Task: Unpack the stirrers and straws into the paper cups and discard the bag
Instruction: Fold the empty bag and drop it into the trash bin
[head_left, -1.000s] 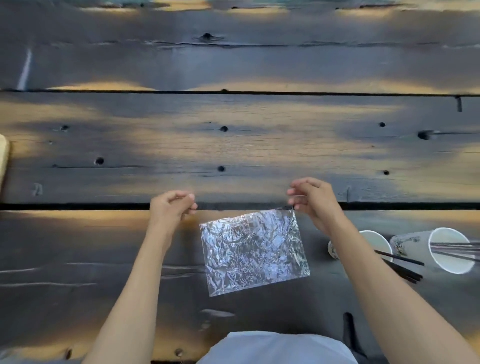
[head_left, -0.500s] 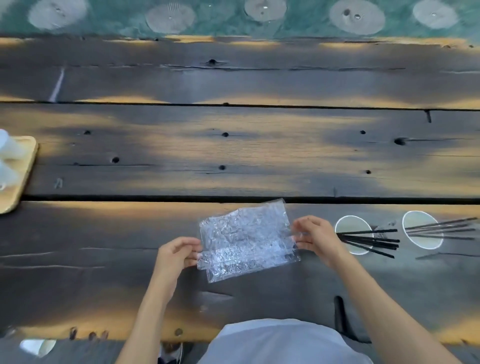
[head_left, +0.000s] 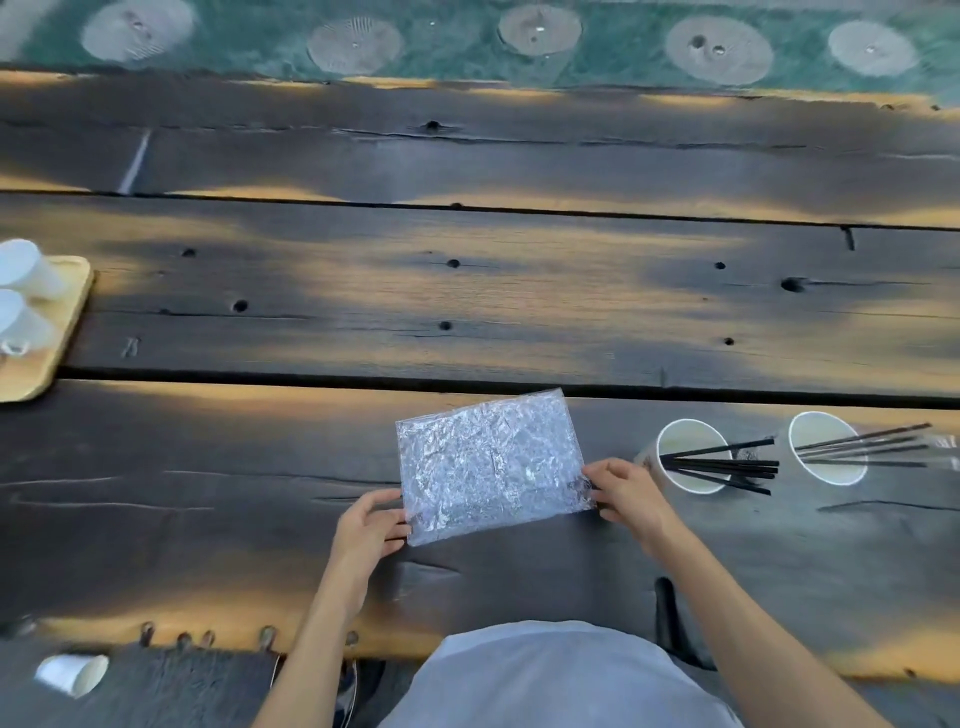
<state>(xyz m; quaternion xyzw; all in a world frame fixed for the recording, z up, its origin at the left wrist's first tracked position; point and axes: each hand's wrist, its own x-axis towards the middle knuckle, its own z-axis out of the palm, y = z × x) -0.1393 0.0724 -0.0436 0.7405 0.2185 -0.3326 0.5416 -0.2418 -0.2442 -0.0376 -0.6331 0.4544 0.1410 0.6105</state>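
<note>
Head view: left hand and right hand are each pinching a near corner of the emptied bag in a narrow grip, left of the filled paper cups; unpacking judged done, discarding is pending.

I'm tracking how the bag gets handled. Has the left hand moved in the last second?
Yes. The left hand has come toward the person, away from the plank gap, and now pinches the near left corner of the bag.
</note>
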